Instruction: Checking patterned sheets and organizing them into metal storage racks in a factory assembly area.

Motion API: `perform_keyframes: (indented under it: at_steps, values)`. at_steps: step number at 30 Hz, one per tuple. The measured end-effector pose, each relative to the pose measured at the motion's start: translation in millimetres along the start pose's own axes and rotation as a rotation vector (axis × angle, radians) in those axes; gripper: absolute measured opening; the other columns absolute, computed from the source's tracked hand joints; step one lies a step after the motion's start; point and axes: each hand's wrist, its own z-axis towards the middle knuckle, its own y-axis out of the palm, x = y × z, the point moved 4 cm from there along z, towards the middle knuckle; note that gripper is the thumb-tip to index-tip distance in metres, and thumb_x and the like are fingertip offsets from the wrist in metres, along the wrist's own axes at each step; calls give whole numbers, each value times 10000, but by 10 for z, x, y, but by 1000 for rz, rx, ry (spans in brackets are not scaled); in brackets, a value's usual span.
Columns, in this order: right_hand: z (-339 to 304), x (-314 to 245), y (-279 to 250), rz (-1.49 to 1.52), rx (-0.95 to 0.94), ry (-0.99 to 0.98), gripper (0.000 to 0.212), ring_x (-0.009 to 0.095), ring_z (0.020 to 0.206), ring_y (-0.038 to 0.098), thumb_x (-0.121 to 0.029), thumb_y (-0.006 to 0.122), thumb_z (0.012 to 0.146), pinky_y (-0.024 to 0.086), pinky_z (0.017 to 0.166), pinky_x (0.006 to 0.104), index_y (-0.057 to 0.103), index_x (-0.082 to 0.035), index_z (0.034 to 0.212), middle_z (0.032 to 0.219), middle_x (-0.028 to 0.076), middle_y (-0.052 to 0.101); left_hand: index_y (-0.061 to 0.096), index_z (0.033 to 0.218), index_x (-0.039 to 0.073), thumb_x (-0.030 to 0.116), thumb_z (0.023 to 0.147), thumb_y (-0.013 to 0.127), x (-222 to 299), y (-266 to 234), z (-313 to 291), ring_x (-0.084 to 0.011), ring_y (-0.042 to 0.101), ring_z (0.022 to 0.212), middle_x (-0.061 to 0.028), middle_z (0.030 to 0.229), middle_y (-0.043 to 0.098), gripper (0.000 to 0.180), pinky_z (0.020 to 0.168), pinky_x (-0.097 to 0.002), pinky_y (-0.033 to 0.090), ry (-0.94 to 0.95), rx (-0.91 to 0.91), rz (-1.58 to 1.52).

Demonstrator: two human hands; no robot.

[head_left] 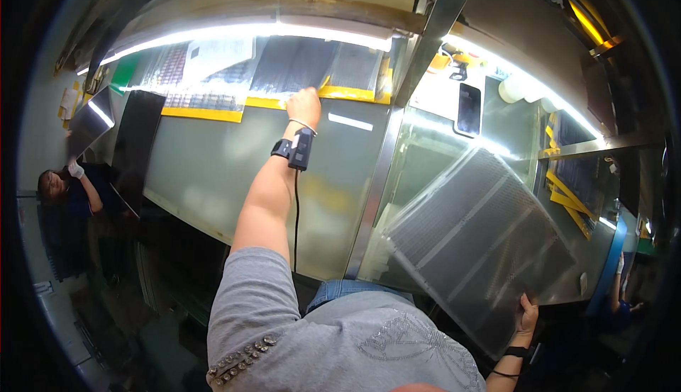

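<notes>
At the lower right, my right hand [526,315] grips the edge of a large grey translucent sheet [475,229] with a fine dotted pattern and paler bands. The sheet is tilted, its far part over the bench. My left hand [303,105] is stretched forward and closed, beside the yellow lower edge of a dark sheet [289,66] in a clear cover. A small yellow tip [325,82] shows by its fingers; whether the hand holds it I cannot make out. A strap and a small black device [301,149] with a cable sit on my left wrist.
A metal post [372,211] divides the pale bench [262,172]. More yellow-edged sheets [202,94] lie along the back under a light strip. A phone [468,110] lies beyond the grey sheet. At far left, a gloved person [89,190] handles dark panels; another person's arm shows at far right.
</notes>
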Motion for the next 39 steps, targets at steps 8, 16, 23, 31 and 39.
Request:
perform_keyframes:
  at_steps: [8, 16, 23, 31, 39]
  values:
    - [88, -68, 112, -24, -71, 17, 207, 153, 898, 570, -79, 533, 855, 420, 853, 274, 594, 32, 1019, 1002, 58, 619, 533, 697, 92, 170, 727, 635, -411, -587, -1040, -280, 561, 664, -78, 697, 542, 132, 553, -385, 453, 164, 298, -237]
    - [76, -140, 562, 2, -225, 161, 240, 201, 734, 635, -109, 474, 870, 524, 662, 287, 584, 79, 972, 891, 144, 638, 502, 695, 63, 186, 779, 603, -468, -546, -2818, -304, 494, 683, -95, 705, 483, 180, 594, -394, 405, 142, 11, -515]
    - [-101, 81, 478, 73, -256, 168, 246, 223, 735, 634, -38, 519, 830, 531, 659, 302, 543, 103, 1031, 925, 170, 626, 514, 733, 56, 100, 788, 552, -421, -441, -3331, -320, 486, 748, -109, 753, 499, 81, 647, -396, 397, 46, 68, -709]
    - [31, 309, 309, -165, -417, 277, 333, 126, 805, 554, -14, 580, 782, 455, 745, 245, 523, 24, 1108, 962, 58, 591, 528, 642, 15, 209, 797, 630, -578, -316, -3521, -266, 481, 586, -113, 632, 485, 268, 553, -357, 381, -209, -96, -899]
    - [1, 536, 796, -238, -578, 362, 353, 143, 852, 581, -66, 638, 757, 462, 788, 249, 553, 57, 1076, 973, 80, 615, 566, 721, -7, 101, 778, 652, -552, -550, -3661, -220, 494, 604, -96, 674, 524, 149, 573, -315, 394, -70, 166, -933]
